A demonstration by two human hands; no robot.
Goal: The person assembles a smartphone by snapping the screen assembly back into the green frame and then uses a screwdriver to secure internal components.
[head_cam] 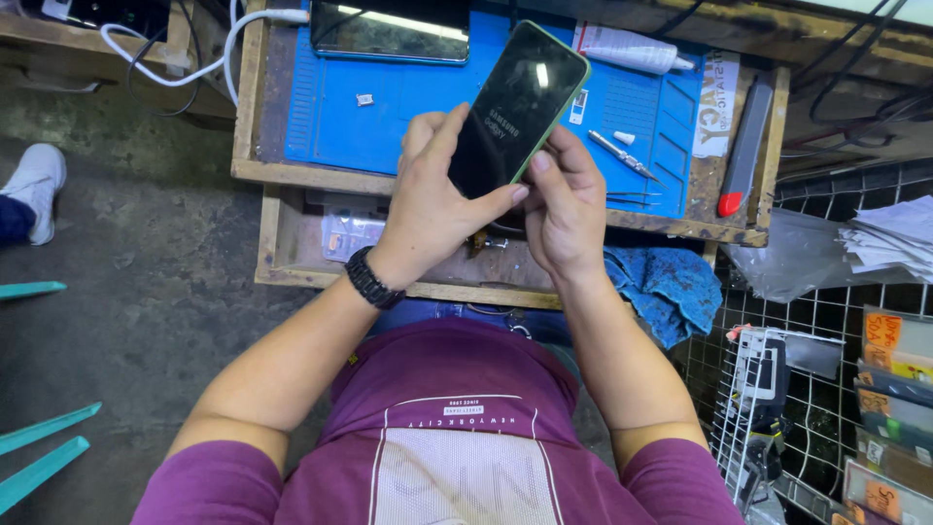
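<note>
1. A green-edged smartphone (518,102) is held tilted above the blue work mat (389,117)
2. Its lower end is gripped by the right hand (567,209), fingers closed around it
3. Its dark screen is touched by the left hand (428,204), thumb and forefinger pinched

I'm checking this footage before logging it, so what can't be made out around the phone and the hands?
All head view:
- smartphone: lower end hidden by left hand and right hand; back faces away.
- second phone: top cut by frame edge.
- small part on the blue mat: too small to identify.
- tweezers: tips too fine to tell.
</note>
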